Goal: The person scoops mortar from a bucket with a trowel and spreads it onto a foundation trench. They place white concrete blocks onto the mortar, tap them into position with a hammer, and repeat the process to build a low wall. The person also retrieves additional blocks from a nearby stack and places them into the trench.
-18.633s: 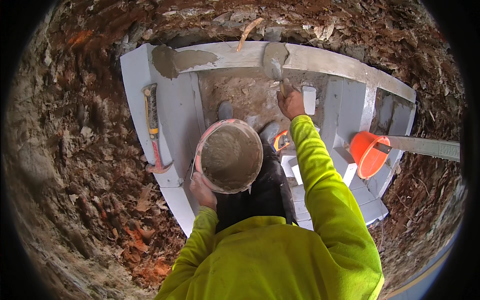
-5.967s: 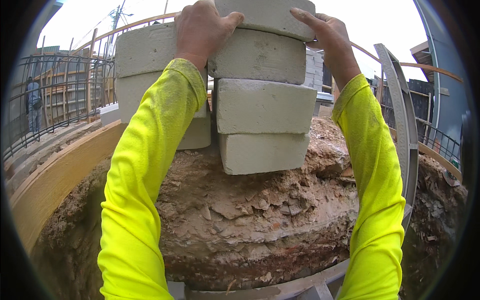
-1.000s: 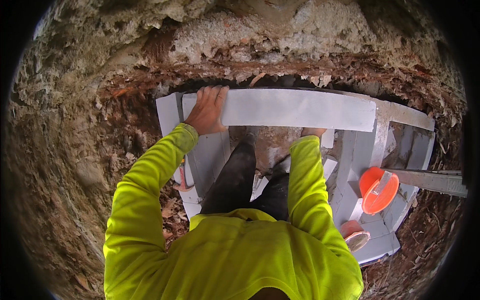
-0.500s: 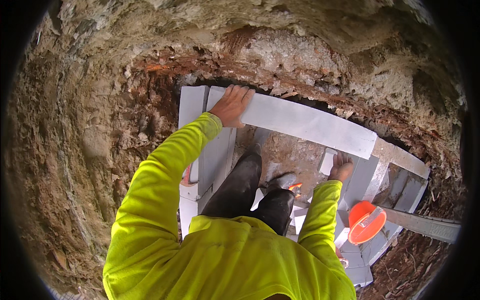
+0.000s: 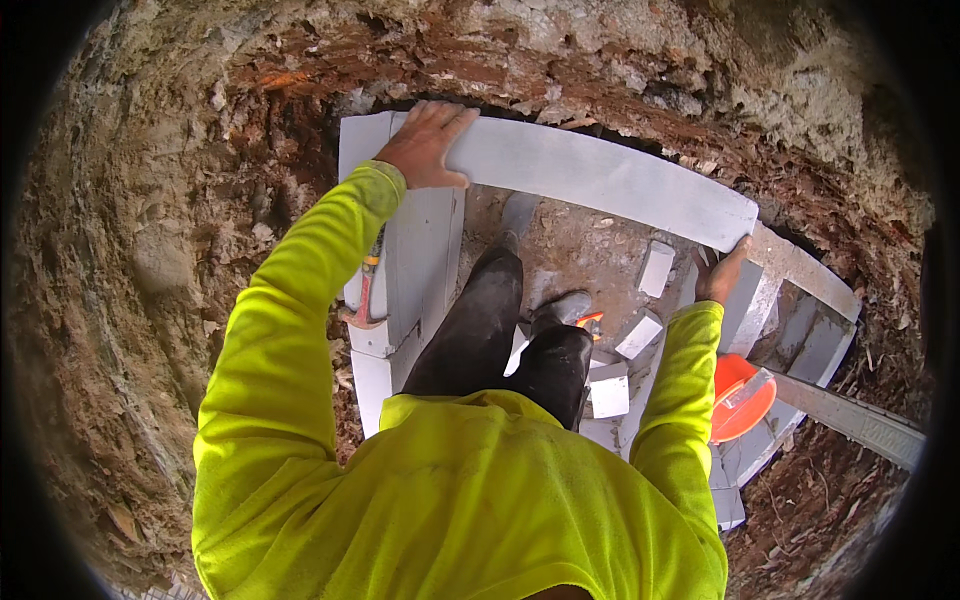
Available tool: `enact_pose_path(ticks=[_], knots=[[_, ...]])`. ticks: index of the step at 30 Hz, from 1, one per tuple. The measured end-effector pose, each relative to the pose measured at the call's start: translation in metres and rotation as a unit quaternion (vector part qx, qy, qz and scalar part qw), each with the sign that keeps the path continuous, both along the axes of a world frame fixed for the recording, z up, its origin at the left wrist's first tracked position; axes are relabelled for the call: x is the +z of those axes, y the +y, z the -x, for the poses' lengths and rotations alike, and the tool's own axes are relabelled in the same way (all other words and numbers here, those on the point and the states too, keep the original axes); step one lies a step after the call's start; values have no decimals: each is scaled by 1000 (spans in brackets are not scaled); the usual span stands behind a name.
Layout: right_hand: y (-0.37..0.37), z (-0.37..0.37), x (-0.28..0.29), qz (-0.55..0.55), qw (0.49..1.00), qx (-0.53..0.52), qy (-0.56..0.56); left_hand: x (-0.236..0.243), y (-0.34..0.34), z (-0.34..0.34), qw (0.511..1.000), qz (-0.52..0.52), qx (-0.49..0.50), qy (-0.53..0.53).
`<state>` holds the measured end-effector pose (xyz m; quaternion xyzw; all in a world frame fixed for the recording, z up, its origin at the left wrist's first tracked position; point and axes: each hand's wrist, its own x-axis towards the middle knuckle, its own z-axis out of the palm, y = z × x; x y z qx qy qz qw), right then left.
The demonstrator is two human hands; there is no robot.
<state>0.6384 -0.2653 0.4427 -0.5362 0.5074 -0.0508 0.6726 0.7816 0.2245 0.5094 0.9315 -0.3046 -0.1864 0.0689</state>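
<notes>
A long light-grey block (image 5: 590, 172) lies across the far side of the block wall. My left hand (image 5: 428, 145) spans its left end, fingers over the top toward the far edge and thumb at the near edge. Against the block's right end, my right hand (image 5: 722, 270) is closed, its thumb up at the corner and the other fingers partly hidden at the near face. A claw hammer (image 5: 366, 290) with a partly yellow handle rests on the left wall (image 5: 418, 245), beside my left sleeve.
Rough earth (image 5: 150, 250) surrounds the blockwork. Inside, my legs stand among several block offcuts (image 5: 608, 390) and a small orange item (image 5: 590, 322). On the right, an orange bucket-like container (image 5: 742, 400) sits by a long grey bar (image 5: 850, 418).
My right hand has risen from inside the enclosure to the right end of the long block. My left hand stays at its left end. The view has shifted, uncovering the hammer.
</notes>
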Motion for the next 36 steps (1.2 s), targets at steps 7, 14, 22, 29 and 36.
enact_pose_path(ticks=[7, 14, 22, 29, 36], knots=[[-19, -1, -13, 55, 997, 35, -30, -10, 71, -16, 971, -123, 193, 66], [-19, 3, -18, 102, 994, 19, -26, -38, 87, -24, 978, -109, 174, 35], [-18, 11, -15, 103, 993, 28, -49, -27, 80, -26, 983, -59, 162, 64], [-19, 17, -9, 176, 981, 77, -1, -21, 72, -23, 983, -63, 168, 48], [-26, 9, -17, 248, 964, 99, 8, -12, 66, -8, 986, -120, 105, 48]])
